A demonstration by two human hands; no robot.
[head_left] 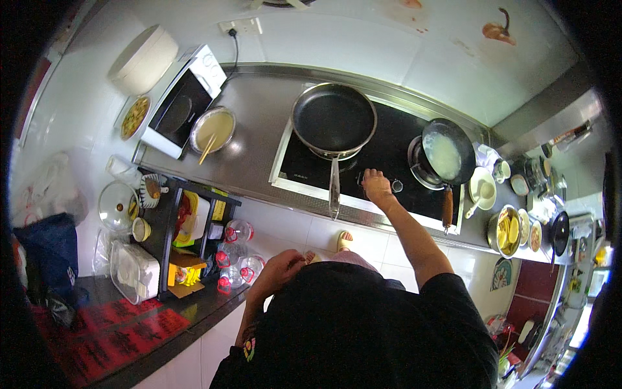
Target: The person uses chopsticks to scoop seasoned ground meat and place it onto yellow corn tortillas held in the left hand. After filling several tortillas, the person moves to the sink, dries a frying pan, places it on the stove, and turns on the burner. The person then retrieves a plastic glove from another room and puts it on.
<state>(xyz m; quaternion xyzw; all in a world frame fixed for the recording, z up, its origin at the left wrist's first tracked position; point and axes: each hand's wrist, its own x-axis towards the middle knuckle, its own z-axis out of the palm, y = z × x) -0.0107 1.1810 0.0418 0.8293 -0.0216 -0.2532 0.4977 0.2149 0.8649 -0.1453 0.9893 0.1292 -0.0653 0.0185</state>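
My right hand (376, 186) reaches over the front of the black glass gas stove (389, 139), its fingers closed round a control knob mostly hidden under them. Another stove knob (396, 186) shows just to its right. On the left burner sits a black frying pan (334, 117), bare inside, its metal handle pointing toward me. A dark wok (446, 152) with a wooden handle rests tilted on the right burner, pale whitish liquid or batter in it. My left hand (285, 267) hangs before my body, fingers curled in, with nothing visible in them.
Left on the steel counter stand a bowl of pale batter (220, 126) with chopsticks across it and a microwave oven (181, 107). Right of the stove are a white bowl with a spoon (481, 188) and a metal bowl (507, 232). Plastic bottles (236, 259) stand below left.
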